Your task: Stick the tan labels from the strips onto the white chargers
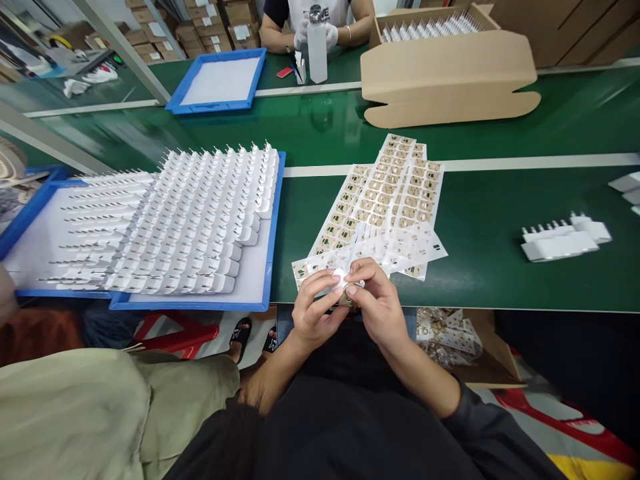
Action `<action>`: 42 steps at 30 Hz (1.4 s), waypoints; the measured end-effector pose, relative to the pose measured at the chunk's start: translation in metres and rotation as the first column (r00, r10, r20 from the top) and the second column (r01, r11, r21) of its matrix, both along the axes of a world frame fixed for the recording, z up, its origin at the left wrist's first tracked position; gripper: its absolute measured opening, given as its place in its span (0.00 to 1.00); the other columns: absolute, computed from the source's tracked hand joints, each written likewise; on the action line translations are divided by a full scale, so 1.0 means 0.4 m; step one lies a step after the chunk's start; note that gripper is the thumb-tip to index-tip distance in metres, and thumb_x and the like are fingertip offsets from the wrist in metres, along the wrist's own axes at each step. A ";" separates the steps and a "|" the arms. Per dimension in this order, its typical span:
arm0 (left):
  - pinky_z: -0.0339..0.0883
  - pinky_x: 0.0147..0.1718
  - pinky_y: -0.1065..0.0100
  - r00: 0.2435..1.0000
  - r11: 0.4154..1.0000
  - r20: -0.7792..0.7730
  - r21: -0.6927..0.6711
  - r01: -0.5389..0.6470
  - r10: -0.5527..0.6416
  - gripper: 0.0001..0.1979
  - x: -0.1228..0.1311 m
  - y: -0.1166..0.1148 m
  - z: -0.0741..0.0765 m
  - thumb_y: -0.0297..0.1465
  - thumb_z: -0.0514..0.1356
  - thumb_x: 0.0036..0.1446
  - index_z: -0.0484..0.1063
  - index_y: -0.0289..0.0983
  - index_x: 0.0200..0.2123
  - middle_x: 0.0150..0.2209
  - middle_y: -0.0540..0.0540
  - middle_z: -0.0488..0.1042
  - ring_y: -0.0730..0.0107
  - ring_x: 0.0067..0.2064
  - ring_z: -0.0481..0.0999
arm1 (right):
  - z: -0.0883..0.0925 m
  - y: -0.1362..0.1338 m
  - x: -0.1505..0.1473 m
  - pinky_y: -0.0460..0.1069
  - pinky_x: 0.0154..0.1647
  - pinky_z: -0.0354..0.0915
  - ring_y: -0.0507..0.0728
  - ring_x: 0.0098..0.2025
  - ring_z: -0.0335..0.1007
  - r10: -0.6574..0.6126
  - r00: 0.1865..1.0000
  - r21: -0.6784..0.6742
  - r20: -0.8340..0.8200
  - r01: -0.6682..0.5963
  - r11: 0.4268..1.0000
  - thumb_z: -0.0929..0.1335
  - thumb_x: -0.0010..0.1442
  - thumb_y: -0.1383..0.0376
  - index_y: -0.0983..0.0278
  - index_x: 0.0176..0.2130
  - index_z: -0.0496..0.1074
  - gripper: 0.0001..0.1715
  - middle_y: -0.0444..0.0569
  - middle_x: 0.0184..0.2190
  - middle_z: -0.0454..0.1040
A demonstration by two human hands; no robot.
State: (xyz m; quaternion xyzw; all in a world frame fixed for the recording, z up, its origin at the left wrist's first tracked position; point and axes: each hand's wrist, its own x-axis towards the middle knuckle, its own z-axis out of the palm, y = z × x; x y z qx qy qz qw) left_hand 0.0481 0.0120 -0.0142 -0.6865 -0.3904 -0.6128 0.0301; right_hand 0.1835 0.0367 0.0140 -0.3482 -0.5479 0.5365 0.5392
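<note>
My left hand (pixel 314 308) and my right hand (pixel 381 305) meet at the table's near edge. Both pinch a small white plastic piece (pixel 341 276), mostly covered by the fingers. Something tan shows under it, too hidden to make out. Right behind my hands lie overlapping sheets of tan labels (pixel 385 193), with a part-used translucent strip (pixel 413 247) across the front. To the left, a blue-rimmed tray (pixel 274 240) holds many rows of white plastic parts (pixel 200 220) with thin pins pointing up. Several similar white parts (pixel 565 239) stand in a group to the right.
Another tray (pixel 35 220) of pinned parts adjoins at left, beside a neighbour in olive clothing (pixel 75 407). Across the green table (pixel 500 207), a gloved person (pixel 330 33) sits behind a bottle (pixel 317 50), a blue tray (pixel 215 105) and an open carton (pixel 445 73). Below right, a box (pixel 493 347) holds scraps.
</note>
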 end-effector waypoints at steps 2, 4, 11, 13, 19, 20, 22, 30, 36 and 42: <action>0.81 0.50 0.54 1.000 1.000 0.026 -0.013 0.001 0.000 0.20 -0.001 -0.002 -0.002 0.27 0.69 0.59 0.70 0.41 0.53 0.49 0.43 0.78 0.60 0.52 0.81 | -0.005 0.002 0.005 0.51 0.36 0.68 0.58 0.42 0.68 0.032 0.999 -0.038 -0.017 -0.033 0.999 0.70 0.62 0.63 0.57 0.37 0.77 0.03 0.48 0.39 0.69; 0.80 0.51 0.54 0.997 0.999 0.078 -0.049 0.010 -0.006 0.22 -0.001 -0.004 -0.007 0.27 0.70 0.58 0.70 0.43 0.54 0.49 0.45 0.78 0.61 0.52 0.81 | -0.009 0.004 0.014 0.48 0.28 0.67 0.57 0.39 0.68 0.100 0.993 -0.092 -0.056 -0.105 0.990 0.70 0.63 0.61 0.56 0.39 0.79 0.06 0.49 0.41 0.67; 0.78 0.52 0.52 0.968 0.977 0.247 -0.195 0.086 -0.036 0.20 0.004 -0.012 -0.032 0.28 0.68 0.60 0.70 0.43 0.54 0.51 0.42 0.77 0.59 0.54 0.80 | -0.018 -0.002 0.010 0.50 0.34 0.72 0.58 0.45 0.68 0.106 0.991 0.028 0.077 -0.108 0.994 0.74 0.58 0.64 0.55 0.49 0.75 0.18 0.51 0.47 0.66; 0.79 0.52 0.53 0.980 0.983 0.196 -0.171 0.058 -0.024 0.17 0.006 -0.011 -0.027 0.28 0.66 0.62 0.71 0.42 0.54 0.50 0.42 0.77 0.60 0.53 0.80 | -0.015 -0.004 0.007 0.50 0.37 0.71 0.59 0.49 0.69 0.022 0.990 0.125 0.137 -0.040 0.991 0.76 0.56 0.66 0.55 0.49 0.73 0.21 0.50 0.46 0.67; 0.79 0.52 0.54 0.998 0.992 0.063 -0.127 0.024 -0.017 0.20 -0.006 -0.007 0.004 0.27 0.68 0.59 0.70 0.42 0.54 0.49 0.43 0.78 0.61 0.52 0.81 | 0.042 0.028 0.050 0.53 0.40 0.70 0.58 0.42 0.74 -0.062 0.933 0.401 0.355 -0.092 0.912 0.71 0.65 0.68 0.57 0.46 0.76 0.10 0.49 0.39 0.77; 0.79 0.52 0.54 0.999 0.992 0.040 -0.124 0.027 -0.022 0.21 -0.010 -0.005 0.007 0.26 0.69 0.59 0.70 0.42 0.54 0.49 0.43 0.79 0.61 0.52 0.81 | 0.053 0.035 0.059 0.53 0.41 0.71 0.58 0.41 0.75 -0.103 0.916 0.464 0.387 -0.097 0.881 0.71 0.65 0.70 0.57 0.45 0.76 0.10 0.48 0.38 0.79; 0.79 0.52 0.53 0.999 0.993 0.008 -0.115 0.037 -0.036 0.22 -0.018 -0.002 0.011 0.25 0.69 0.58 0.70 0.41 0.54 0.49 0.42 0.79 0.59 0.53 0.81 | 0.066 0.046 0.073 0.54 0.41 0.71 0.58 0.39 0.77 -0.151 0.890 0.558 0.430 -0.130 0.819 0.70 0.66 0.72 0.58 0.46 0.76 0.11 0.48 0.37 0.81; 0.79 0.50 0.56 0.994 0.972 0.000 -0.208 0.106 -0.108 0.21 -0.021 -0.001 0.022 0.28 0.70 0.58 0.72 0.41 0.54 0.48 0.41 0.81 0.59 0.50 0.83 | 0.007 0.041 0.124 0.49 0.30 0.71 0.54 0.32 0.76 -0.420 0.777 0.805 0.468 -0.178 0.566 0.69 0.65 0.73 0.53 0.49 0.79 0.17 0.50 0.42 0.82; 0.79 0.50 0.56 0.982 0.943 0.054 -0.272 0.191 -0.183 0.19 0.007 0.000 0.019 0.28 0.68 0.60 0.73 0.39 0.54 0.48 0.39 0.81 0.59 0.51 0.82 | -0.014 0.022 0.161 0.50 0.32 0.74 0.55 0.33 0.77 -0.427 0.797 0.781 0.426 -0.086 0.618 0.72 0.63 0.73 0.55 0.48 0.80 0.16 0.50 0.38 0.81; 0.79 0.50 0.57 0.975 0.937 0.106 -0.274 0.217 -0.195 0.20 0.025 0.007 0.015 0.28 0.69 0.59 0.74 0.39 0.54 0.48 0.39 0.81 0.60 0.51 0.82 | -0.016 0.023 0.162 0.51 0.33 0.75 0.57 0.33 0.79 -0.432 0.811 0.773 0.394 -0.039 0.633 0.73 0.63 0.71 0.54 0.46 0.79 0.14 0.48 0.36 0.81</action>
